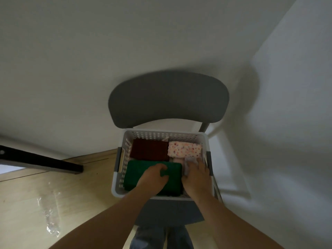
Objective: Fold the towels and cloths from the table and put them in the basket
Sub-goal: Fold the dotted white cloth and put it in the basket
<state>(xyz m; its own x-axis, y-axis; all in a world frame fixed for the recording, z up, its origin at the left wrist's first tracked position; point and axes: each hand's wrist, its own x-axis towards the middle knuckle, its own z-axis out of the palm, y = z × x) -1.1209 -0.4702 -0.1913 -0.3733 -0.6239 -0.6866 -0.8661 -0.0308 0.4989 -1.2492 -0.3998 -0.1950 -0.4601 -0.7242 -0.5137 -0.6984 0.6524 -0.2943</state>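
— Beneath both hands, what does the white perforated basket (pixel 124 159) stand on?

— On the seat of a grey chair (pixel 168 97). Its curved backrest rises beyond the fingertips, against a plain white wall (pixel 71 51).

— What is the left hand doing?

— The left hand (pixel 154 177) reaches into the basket's near-left part. Its fingers curl into a folded green towel (pixel 136 177), with a ridge of green fabric gathered between thumb and fingers.

— And the right?

— The right hand (pixel 196 177) lies just beside the left one, on a pale cloth (pixel 188 161) in the basket's near-right corner. The fingers spread over the fabric, which bunches up by the fingertips. Whether this hand pinches the cloth or merely presses on it, I cannot tell.

— What else is in the basket?

— 2 more folded pieces, both beyond the fingertips. A dark red towel (pixel 149 150) lies ahead of the left hand, and a white cloth with small red and orange spots (pixel 184 149) lies ahead of the right. They sit side by side, edges touching, against the far wall of the basket. All 4 pieces are inside it.

— And around the arms?

— Left of the left forearm is a pale wooden floor (pixel 80 186), with a crumpled piece of clear plastic film (pixel 52 229) lying on it. Further left, a black bar (pixel 45 162) slants across the boards. Between the 2 forearms, nearer than the chair seat, blue jeans (pixel 149 238) show at the bottom edge.
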